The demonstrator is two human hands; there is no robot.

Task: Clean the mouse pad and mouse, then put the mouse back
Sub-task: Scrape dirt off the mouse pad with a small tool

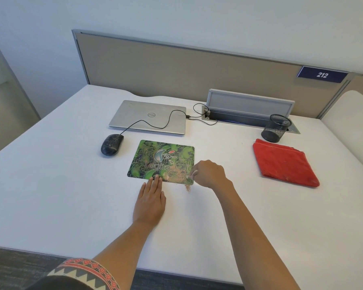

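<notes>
A green patterned mouse pad lies in the middle of the white desk. Tan crumbs cover its near right corner, and a small pile sits on the desk just off the edge. My left hand lies flat with its fingertips on the pad's near edge. My right hand hovers over the pad's right corner, fingers curled, with something small and pale at the fingertips that I cannot make out. A dusty black wired mouse rests to the left of the pad.
A shut silver laptop lies behind the pad, with the mouse cable across its lid. A folded red cloth lies at the right, a black mesh pen cup behind it. A cable box and partition stand at the back.
</notes>
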